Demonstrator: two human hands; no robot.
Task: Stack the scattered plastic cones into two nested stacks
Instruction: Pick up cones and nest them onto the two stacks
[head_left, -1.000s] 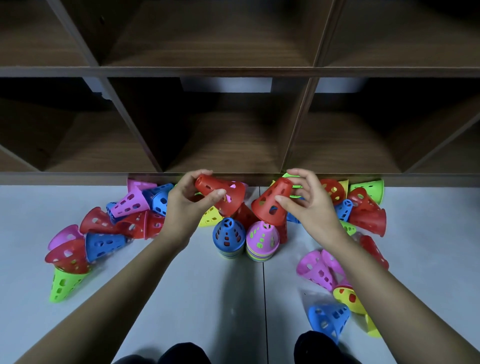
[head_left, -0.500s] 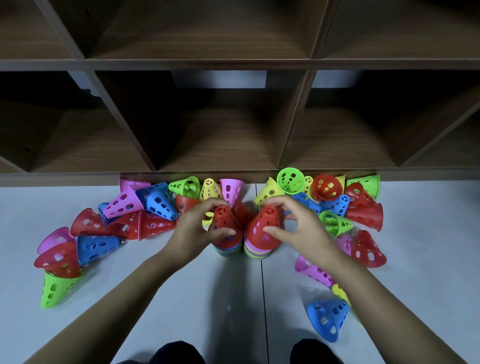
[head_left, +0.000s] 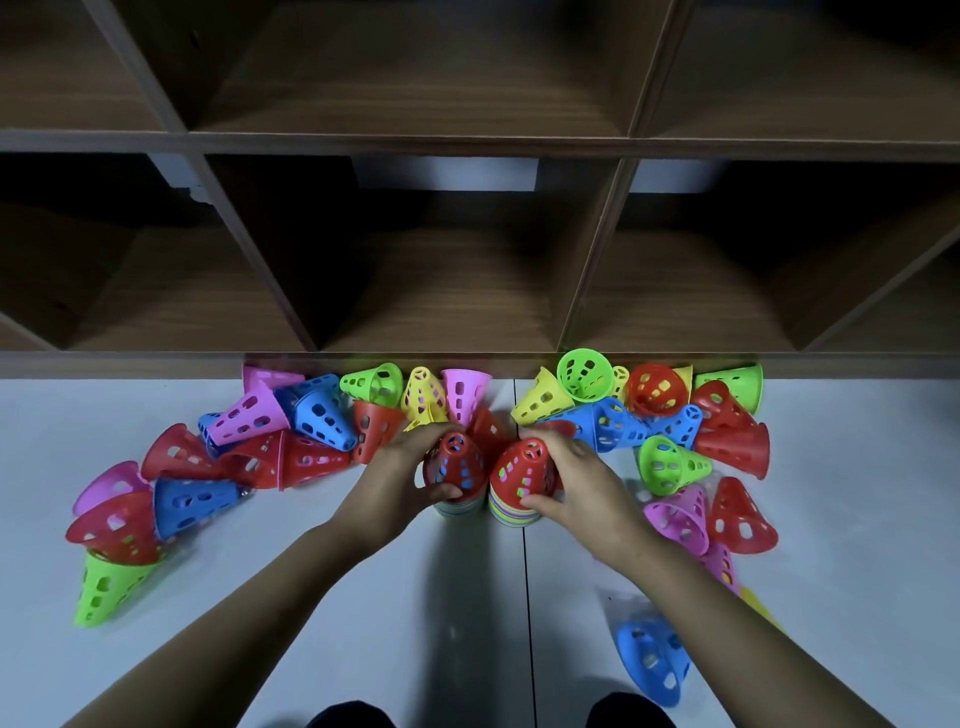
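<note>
Left hand (head_left: 395, 483): curled round a red perforated plastic cone (head_left: 454, 462), with the thumb on its near side and the fingers behind it.
Right hand (head_left: 582, 483): curled round a second red perforated plastic cone (head_left: 524, 467), with the thumb laid at its lower rim.
Left stack (head_left: 457, 508): the first red cone is seated tip-up on a nested pile, and thin pastel rims are seen beneath it.
Right stack (head_left: 511, 514): topped by the second red cone and layered in pink, green and yellow rims. It is set just beside the left stack.
Shape and material: the cones are moulded from smooth, glossy plastic. Their tips are cut flat with a spoked circle, and their walls are pierced by rows of small rectangular slots.
Loose cones: red, blue, pink, green and yellow ones are heaped on their sides to both sides. A lime green cone (head_left: 106, 590) is seen far left and a blue cone (head_left: 652, 660) by the right forearm.
Floor (head_left: 363, 623): pale grey, smooth and matt, divided by a thin seam.
Shelf unit (head_left: 447, 291): dark brown wood grain, divided into open cubbies and set behind the cones.
</note>
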